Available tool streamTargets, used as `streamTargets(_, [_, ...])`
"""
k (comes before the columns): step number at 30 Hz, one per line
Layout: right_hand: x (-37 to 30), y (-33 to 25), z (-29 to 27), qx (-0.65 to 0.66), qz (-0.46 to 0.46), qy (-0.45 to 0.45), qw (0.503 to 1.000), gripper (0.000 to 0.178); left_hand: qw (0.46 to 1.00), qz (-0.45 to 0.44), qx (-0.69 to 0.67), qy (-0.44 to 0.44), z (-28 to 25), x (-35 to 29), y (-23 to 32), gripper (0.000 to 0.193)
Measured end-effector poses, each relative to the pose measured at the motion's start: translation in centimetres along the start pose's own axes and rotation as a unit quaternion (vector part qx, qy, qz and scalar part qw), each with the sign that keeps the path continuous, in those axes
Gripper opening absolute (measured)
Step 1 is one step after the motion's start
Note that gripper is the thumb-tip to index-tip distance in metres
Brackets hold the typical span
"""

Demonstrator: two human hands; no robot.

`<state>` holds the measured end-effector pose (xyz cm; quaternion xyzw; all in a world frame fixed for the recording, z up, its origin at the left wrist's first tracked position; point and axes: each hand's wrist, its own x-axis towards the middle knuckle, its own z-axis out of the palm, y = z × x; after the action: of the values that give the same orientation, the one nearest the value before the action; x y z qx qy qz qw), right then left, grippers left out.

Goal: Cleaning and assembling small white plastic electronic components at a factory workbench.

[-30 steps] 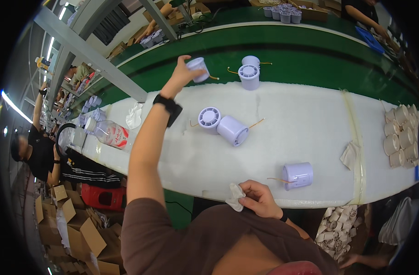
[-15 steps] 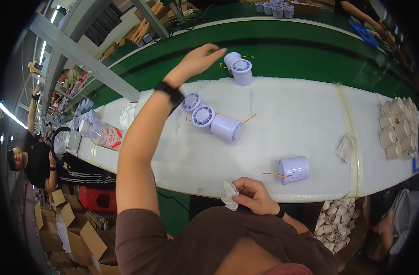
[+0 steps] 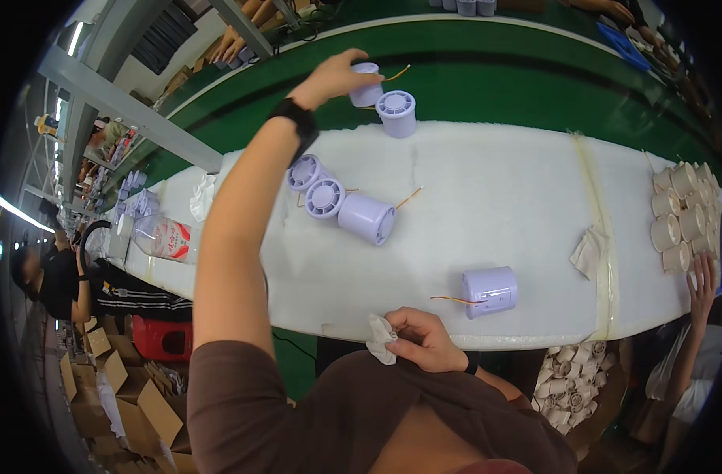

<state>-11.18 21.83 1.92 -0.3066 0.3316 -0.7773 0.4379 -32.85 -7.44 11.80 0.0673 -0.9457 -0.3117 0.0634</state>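
Note:
My left hand (image 3: 339,77) reaches far out over the green belt, its fingers closed around the top of a lavender cylindrical housing (image 3: 365,93) with a thin wire. Just beside it stands a second lavender housing (image 3: 398,118) with a vented round top. Close to my body, my right hand (image 3: 426,340) pinches a crumpled white cloth (image 3: 380,341). On the white padded table, two housings with vented ends (image 3: 324,198) touch a third (image 3: 366,219) lying on its side. Another housing (image 3: 491,291) lies near the front edge, a wire sticking out to its left.
Stacked cream-coloured cups (image 3: 681,209) stand at the right, where another person's hand (image 3: 701,286) touches them. A loose cloth (image 3: 588,251) lies near a taped seam. Left are a plastic bottle (image 3: 163,237) and a grey metal post (image 3: 131,110). The green belt (image 3: 487,79) runs beyond the table.
My left hand has moved onto the far housing, closing on it. My right hand still holds the cloth. Another person's hand has appeared at the cups on the right.

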Motion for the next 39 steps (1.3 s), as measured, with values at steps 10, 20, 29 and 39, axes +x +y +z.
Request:
streamTargets(10, [0.2,0.0,-0.1,-0.014,0.031,0.020,0.999,0.017,0.961,0.158,0.197,-0.118,0.3,-11.9,3.7,0.050])
streamTargets(20, [0.7,0.0,0.1,-0.007,0.005,0.038,0.999,0.014,0.975,0.099,0.201,-0.005,0.5,-0.7,3.6,0.062])
streamTargets(29, [-0.1,0.3,0.4,-0.006,0.001,0.041,0.999,0.013,0.953,-0.153,0.120,-0.233,4.5,2.6,2.3,0.059])
streamTargets(39, [0.0,0.2,0.4,-0.008,-0.003,0.037,0.999,0.013,0.956,0.228,0.078,-0.165,3.7,-7.5,6.5,0.061])
